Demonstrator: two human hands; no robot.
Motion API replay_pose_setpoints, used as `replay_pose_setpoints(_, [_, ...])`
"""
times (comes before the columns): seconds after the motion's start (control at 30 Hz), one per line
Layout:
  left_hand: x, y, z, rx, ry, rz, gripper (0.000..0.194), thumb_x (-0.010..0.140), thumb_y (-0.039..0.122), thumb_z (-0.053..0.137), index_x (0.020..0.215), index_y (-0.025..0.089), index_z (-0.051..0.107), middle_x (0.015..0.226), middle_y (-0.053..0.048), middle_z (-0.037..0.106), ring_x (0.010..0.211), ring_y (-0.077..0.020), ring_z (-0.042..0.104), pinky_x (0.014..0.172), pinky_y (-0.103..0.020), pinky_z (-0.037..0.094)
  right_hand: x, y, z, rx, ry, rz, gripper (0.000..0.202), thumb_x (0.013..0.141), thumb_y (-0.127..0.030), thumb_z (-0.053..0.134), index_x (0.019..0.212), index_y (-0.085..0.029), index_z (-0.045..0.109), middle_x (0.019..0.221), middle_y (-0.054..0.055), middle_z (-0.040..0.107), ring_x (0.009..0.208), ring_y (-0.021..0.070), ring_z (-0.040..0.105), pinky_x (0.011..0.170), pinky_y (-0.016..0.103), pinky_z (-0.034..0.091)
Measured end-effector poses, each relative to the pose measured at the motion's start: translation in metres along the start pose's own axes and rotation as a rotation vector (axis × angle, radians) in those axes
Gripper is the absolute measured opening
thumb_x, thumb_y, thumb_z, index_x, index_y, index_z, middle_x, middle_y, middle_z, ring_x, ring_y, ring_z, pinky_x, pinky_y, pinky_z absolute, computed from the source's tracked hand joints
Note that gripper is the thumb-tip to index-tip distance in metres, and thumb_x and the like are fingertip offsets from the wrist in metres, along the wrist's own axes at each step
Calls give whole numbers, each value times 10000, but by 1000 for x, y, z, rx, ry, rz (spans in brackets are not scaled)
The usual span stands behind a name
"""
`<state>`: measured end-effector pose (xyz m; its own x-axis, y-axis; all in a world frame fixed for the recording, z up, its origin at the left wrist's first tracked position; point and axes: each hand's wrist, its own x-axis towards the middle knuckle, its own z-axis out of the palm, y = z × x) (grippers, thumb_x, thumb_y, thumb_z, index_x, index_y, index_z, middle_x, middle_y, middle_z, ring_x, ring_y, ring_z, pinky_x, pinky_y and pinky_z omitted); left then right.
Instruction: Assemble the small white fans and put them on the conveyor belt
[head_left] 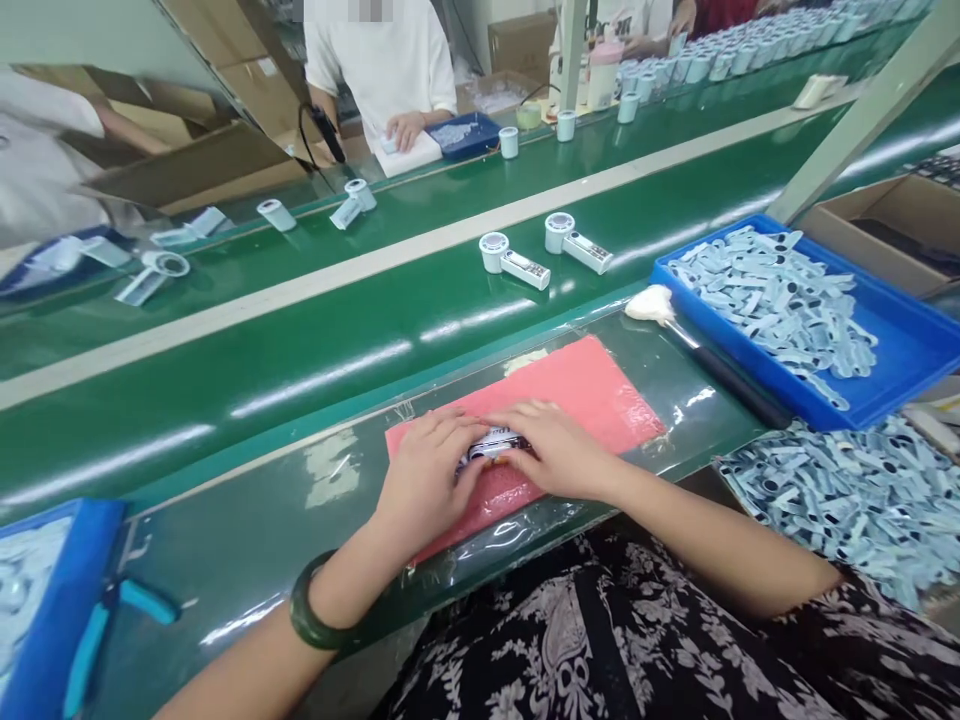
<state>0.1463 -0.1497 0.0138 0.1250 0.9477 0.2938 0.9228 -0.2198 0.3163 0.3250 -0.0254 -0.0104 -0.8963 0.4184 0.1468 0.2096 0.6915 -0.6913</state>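
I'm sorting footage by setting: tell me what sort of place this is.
Probably a factory assembly line: a long green conveyor belt, a blue tray heaped with small pale parts, and a person at work opposite.

On the Factory Assembly Line

Matching white devices [592, 253] dot a green conveyor belt [337, 325], the mark of a factory assembly floor. Co-workers [382, 80] line its far side near massed ranks of pale-blue cylindrical parts [697, 68]. Blue trays [907, 335] holding small pieces [780, 310] flank the bench [225, 540], where pliers [88, 650] lie by one tray, and cardboard boxes [523, 50] stand behind the line.
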Motion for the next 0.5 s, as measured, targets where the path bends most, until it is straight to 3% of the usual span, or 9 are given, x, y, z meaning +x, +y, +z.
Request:
replay_pose_setpoints(0.17, [3, -1, 2, 64, 40, 24, 165, 1008, 204, 516, 1146, 171, 601, 1143, -94, 696, 1065, -287, 642, 948, -517, 531, 1, -2, 7, -96, 13, -7, 347, 1010, -246, 544, 1343, -160, 595, 1238, 111, 655, 1121, 293, 562, 1004, 498, 431])
replay_pose_setpoints(0.33, [9, -2, -15, 185, -109, 65, 231, 978, 277, 539, 1189, 195, 581, 1130, -107, 667, 1059, -323, 600, 927, -517, 502, -1, -4, -2, 20, 42, -7, 347, 990, -259, 592, 1325, -171, 607, 1270, 100, 658, 1169, 267, 572, 1042, 463, 451])
replay_pose_setpoints(0.4, [13, -13, -24, 285, -158, 109, 202, 963, 263, 498, 1132, 209, 594, 1067, -103, 661, 985, -328, 601, 855, -505, 491, -8, 4, -17, 53, 126, -25, 382, 978, -270, 628, 1346, -172, 591, 1357, 99, 620, 1256, 246, 537, 1092, 429, 435])
replay_pose_setpoints(0.5, [40, -55, -38, 315, -177, 211, 191, 955, 226, 429, 1019, 224, 608, 967, -71, 654, 866, -285, 609, 760, -442, 472, -27, 30, -55, -87, 349, 44, 327, 993, -281, 596, 1306, -188, 616, 1317, 105, 634, 1221, 247, 553, 1068, 447, 453])
